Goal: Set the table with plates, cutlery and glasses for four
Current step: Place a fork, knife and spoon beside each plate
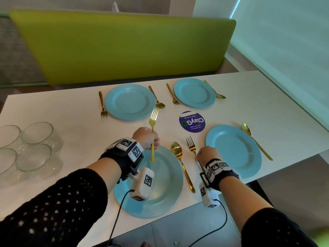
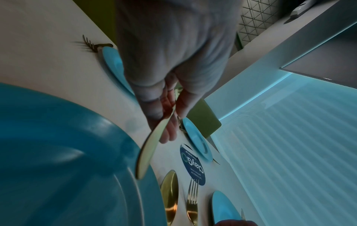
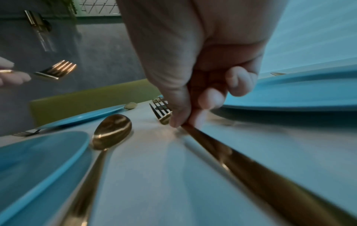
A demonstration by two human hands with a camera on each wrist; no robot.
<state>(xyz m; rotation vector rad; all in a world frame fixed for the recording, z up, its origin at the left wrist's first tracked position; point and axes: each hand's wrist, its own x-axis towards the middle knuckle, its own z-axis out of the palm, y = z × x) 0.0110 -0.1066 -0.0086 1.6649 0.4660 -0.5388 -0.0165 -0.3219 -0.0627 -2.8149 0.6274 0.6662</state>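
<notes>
Head view: the left hand (image 1: pixel 146 137) grips a raised gold fork (image 1: pixel 153 129) by the handle, tines pointing away, above the far rim of the near left plate (image 1: pixel 167 189). Just to the right, the right hand (image 1: pixel 206 155) pinches the handle of a second fork (image 1: pixel 191 145) lying on the table (image 1: pixel 71 122) between a spoon (image 1: pixel 179 157) and the near right plate (image 1: pixel 235 150). Two far plates already have forks and spoons beside them; four glasses (image 1: pixel 26 145) stand at the left.

green bench (image 1: pixel 124 49) behind | white blind (image 1: pixel 284 41) rt (teal glow) | grey floor (image 1: pixel 187 229)
</notes>
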